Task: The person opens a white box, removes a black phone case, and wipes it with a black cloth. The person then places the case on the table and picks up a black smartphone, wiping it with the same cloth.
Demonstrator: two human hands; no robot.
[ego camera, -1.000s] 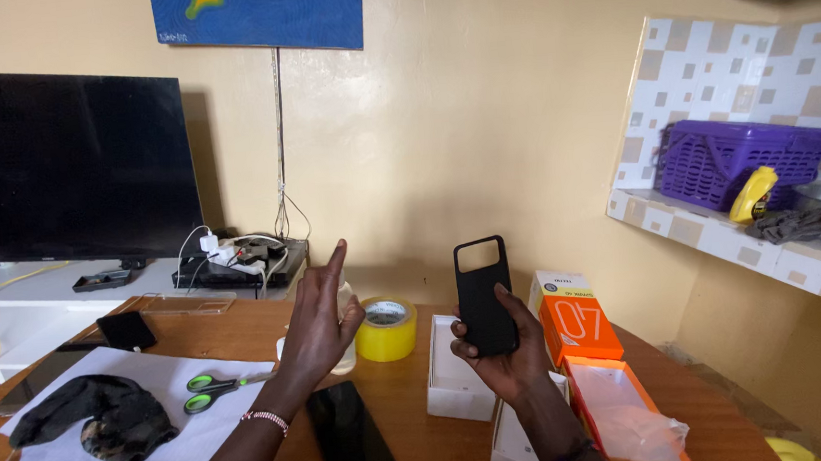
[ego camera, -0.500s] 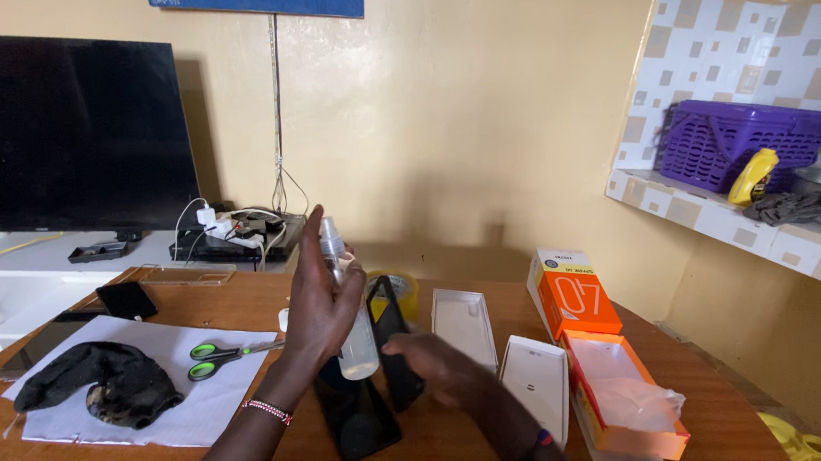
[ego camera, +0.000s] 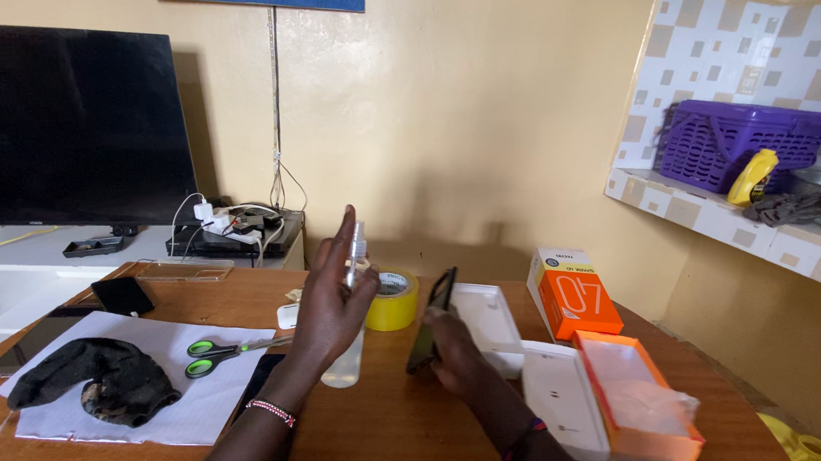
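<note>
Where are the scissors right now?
The scissors lie on the white paper left of centre in the head view, between the dark cloth and the left hand.

Just beyond your left hand (ego camera: 329, 308) you have a roll of yellow tape (ego camera: 392, 299) on the bench (ego camera: 405, 433). Off to that hand's left lie green-handled scissors (ego camera: 217, 355) and a dark crumpled cloth (ego camera: 98, 377) on a white sheet of paper (ego camera: 182, 410). To the right of your right hand (ego camera: 458, 352) sit white box halves (ego camera: 562, 398) and, further right, an orange box (ego camera: 574, 296). Well beyond, a black television (ego camera: 56, 120) stands by the wall, and a purple basket (ego camera: 737, 145) rests on the tiled shelf (ego camera: 719, 228).
</note>
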